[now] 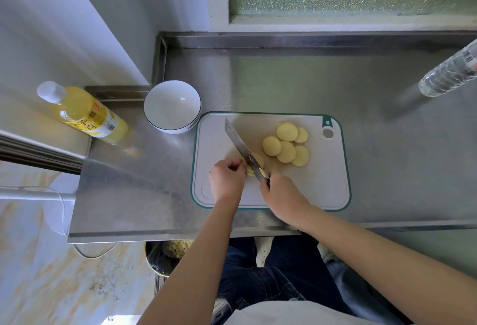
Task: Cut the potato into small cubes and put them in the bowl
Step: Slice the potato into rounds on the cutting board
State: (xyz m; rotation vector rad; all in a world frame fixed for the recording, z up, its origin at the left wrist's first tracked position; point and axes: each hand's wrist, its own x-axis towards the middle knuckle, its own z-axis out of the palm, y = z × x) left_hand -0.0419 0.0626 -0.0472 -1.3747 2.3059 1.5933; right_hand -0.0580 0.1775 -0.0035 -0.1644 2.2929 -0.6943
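Several round, pale yellow potato slices (286, 145) lie overlapping on the right part of a white cutting board (325, 185) with a green rim. A small stack of potato slices (258, 160) sits near the board's middle under the knife (242, 149), whose long blade points up and left. My right hand (280, 195) grips the knife handle. With curled fingers, my left hand (227, 177) holds the stack's left side, right beside the blade. A white bowl (172, 106) with a dark rim stands just off the board's upper left corner, with nothing in it.
The board lies on a steel counter (284, 79) with a raised back edge. A bottle of yellow liquid (85, 112) lies left of the bowl. A clear plastic bottle (449, 74) is at the far right. A bin (165, 257) with scraps sits under the counter's front edge.
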